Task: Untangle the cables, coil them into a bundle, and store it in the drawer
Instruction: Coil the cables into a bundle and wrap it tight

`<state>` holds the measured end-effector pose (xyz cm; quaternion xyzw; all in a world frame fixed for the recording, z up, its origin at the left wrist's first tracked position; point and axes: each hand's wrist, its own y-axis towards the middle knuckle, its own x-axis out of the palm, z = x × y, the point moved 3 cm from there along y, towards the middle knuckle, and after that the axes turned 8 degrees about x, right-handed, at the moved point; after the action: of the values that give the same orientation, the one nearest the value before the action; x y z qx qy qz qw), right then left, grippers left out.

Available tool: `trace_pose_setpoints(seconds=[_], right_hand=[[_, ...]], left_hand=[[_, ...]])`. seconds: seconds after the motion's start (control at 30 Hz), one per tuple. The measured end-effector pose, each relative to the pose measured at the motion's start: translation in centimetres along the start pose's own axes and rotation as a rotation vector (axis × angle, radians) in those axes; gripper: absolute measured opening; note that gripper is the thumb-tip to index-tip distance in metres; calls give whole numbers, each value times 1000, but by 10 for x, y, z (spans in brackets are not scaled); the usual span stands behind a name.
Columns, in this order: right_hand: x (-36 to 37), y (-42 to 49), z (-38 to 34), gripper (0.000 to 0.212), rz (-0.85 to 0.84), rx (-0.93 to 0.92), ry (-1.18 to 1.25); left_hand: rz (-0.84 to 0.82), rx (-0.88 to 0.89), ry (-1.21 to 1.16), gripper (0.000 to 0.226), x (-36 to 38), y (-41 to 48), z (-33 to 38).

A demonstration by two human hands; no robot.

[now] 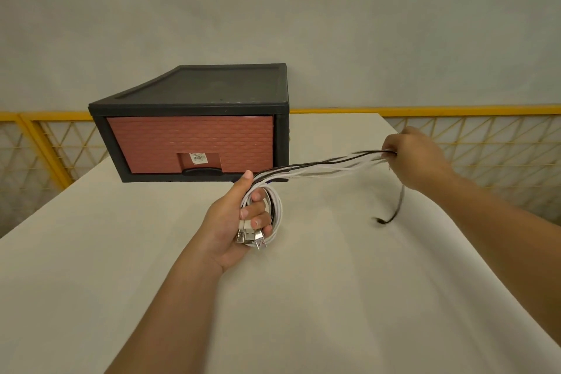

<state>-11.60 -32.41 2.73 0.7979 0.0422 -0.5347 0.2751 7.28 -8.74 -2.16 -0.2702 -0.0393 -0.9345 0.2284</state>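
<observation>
White and black cables (321,167) stretch in a taut bunch between my two hands above the table. My left hand (239,222) grips a small coil of them, with several silver USB plugs (252,238) sticking out below my fingers. My right hand (416,155) pinches the far part of the bunch, held out to the right. A black cable end (391,215) hangs down from that hand to the table. The drawer unit (194,118), black frame with a brick-red drawer front (191,143), stands behind my left hand. Its drawer is closed.
A white cloth covers the table (334,297). Its back edge runs just behind the drawer unit and its left edge slopes down at the left. A yellow mesh railing (455,130) stands behind the table in front of a grey wall.
</observation>
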Motion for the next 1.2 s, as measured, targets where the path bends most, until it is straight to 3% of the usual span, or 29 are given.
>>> trace_pose_setpoints(seconds=[0.23,0.3,0.37,0.43,0.5,0.6,0.67,0.77,0.87,0.93,1.0,1.1,1.2], right_hand=[[3,1,18,20,63,100,62],[2,0,20,22,-93,103,-85],[-1,-7,11,41,-356,115,-231],[-8,-16,-6,62,-493,64,-326],[-15,-29,-32,61,-386,-68,-241],[-20,-66,-81,41,4,-339,312],[-13,-93,-113,38,63,-472,568],[2,-114,-146,51,27,-445,740],[21,-113,-154,69,30,-406,715],[32,-105,-152,71,-52,-406,620],[40,-99,-146,60,-138,-419,552],[42,-98,-136,29,-128,-420,505],[38,-100,-129,22,-122,-434,441]], left_hand=[[24,26,-8,45,-6,1,4],[27,23,-6,46,-6,1,3],[23,15,1,46,-4,1,1],[16,7,7,46,-2,1,0],[13,7,12,44,-1,0,0],[14,8,19,45,0,0,0],[16,8,26,46,1,-1,0],[-3,7,32,46,3,-2,0],[-27,10,25,44,5,-4,0],[-26,15,42,45,5,-3,0],[-28,0,71,46,5,-2,-1],[-69,-33,104,47,6,-2,-4],[-103,-71,83,50,9,-3,-7]])
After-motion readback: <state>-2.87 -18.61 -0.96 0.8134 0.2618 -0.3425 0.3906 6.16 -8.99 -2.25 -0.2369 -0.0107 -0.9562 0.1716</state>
